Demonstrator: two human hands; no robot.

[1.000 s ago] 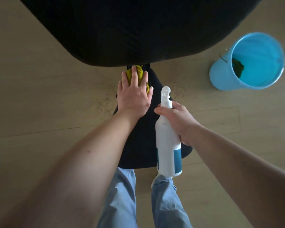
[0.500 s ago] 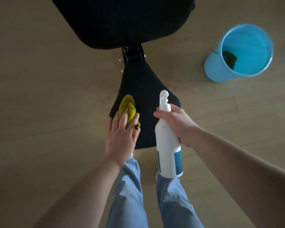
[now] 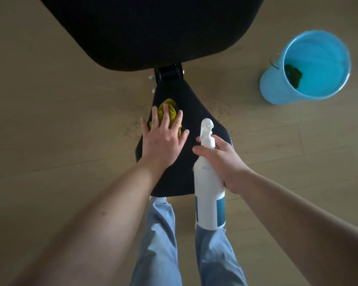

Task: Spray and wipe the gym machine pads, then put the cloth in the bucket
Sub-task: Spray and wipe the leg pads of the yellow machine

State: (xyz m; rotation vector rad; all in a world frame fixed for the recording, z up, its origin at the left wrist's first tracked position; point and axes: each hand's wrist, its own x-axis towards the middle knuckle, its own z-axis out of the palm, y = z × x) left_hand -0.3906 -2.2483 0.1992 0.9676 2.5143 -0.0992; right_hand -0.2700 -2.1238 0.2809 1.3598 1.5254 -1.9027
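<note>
A small black seat pad (image 3: 194,112) lies in the middle of the view, below a large black back pad (image 3: 153,27). My left hand (image 3: 163,139) presses a yellow cloth (image 3: 170,109) flat onto the left side of the seat pad, fingers straight and spread. My right hand (image 3: 223,159) grips a white spray bottle (image 3: 209,182) with a blue label, held upright over the seat pad's right side, nozzle pointing away from me. A blue bucket (image 3: 277,89) stands on the floor at the upper right with a dark green cloth (image 3: 292,75) inside.
A black metal bracket (image 3: 168,72) with bolts joins the two pads. Light wooden floor (image 3: 60,131) surrounds the machine. My legs in light blue trousers (image 3: 159,234) stand just in front of the seat pad.
My left hand has slid the yellow cloth down the seat pad toward me and then back up toward its narrow end. The right hand has kept the bottle nearly still.
</note>
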